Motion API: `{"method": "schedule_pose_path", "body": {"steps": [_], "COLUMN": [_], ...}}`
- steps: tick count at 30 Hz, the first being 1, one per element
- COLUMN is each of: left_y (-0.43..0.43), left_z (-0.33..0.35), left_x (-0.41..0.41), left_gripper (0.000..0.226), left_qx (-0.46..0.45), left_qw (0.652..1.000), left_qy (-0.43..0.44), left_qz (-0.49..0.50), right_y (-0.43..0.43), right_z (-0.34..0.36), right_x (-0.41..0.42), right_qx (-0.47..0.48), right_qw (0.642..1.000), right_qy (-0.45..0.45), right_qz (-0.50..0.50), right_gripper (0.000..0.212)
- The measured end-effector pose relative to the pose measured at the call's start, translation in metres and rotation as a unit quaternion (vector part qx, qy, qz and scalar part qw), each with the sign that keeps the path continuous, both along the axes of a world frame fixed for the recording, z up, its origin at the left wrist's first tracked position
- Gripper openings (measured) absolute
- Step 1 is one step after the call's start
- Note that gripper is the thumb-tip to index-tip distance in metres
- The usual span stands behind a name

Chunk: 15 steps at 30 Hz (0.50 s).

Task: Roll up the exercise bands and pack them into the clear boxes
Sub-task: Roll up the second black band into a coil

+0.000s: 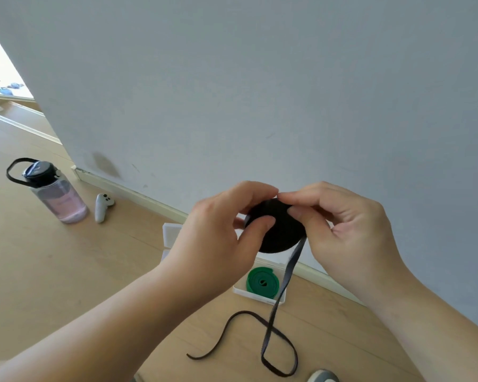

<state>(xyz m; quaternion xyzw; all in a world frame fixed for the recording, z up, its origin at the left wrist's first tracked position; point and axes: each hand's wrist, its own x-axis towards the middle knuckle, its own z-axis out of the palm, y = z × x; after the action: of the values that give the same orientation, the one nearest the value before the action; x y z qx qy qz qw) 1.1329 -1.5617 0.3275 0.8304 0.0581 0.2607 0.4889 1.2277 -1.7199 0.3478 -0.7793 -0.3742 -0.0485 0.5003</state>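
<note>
In the head view both forearms reach forward and meet in mid-air. The left hand grips the flat black rolled exercise band, thumb pressed on its near face and fingers curled over the top. The right hand pinches the roll's upper right edge with bent fingers. The band's loose tail hangs to the wooden floor and loops there. Beneath the hands, a green coiled band lies in a clear plastic box.

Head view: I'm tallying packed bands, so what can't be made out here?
Head view only:
- Black roll: edges covered by fingers of the left hand and right hand.
- Left box: contents hidden behind the left hand.
- Grey object: cut off by the bottom edge.
- Bottle label: blurred.
</note>
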Motion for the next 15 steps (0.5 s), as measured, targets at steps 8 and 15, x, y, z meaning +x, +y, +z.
{"method": "schedule_pose_path", "body": {"steps": [8,15], "left_y": [0.0,0.002], "left_z": [0.009,-0.002], "left_x": [0.001,0.004], "left_gripper": [0.032,0.019], "left_qx": [-0.153,-0.074], "left_qw": [0.985,0.996], "left_qy": [-0.045,0.024], "left_qz": [0.067,0.05], "right_y": [0.002,0.001], "right_z": [0.003,0.0], "right_x": [0.001,0.003], "right_qx": [0.082,0.028], "right_qw": [0.979,0.99], "right_qy": [0.188,0.132], "right_qz": [-0.013,-0.034], "right_gripper": [0.036,0.036]}}
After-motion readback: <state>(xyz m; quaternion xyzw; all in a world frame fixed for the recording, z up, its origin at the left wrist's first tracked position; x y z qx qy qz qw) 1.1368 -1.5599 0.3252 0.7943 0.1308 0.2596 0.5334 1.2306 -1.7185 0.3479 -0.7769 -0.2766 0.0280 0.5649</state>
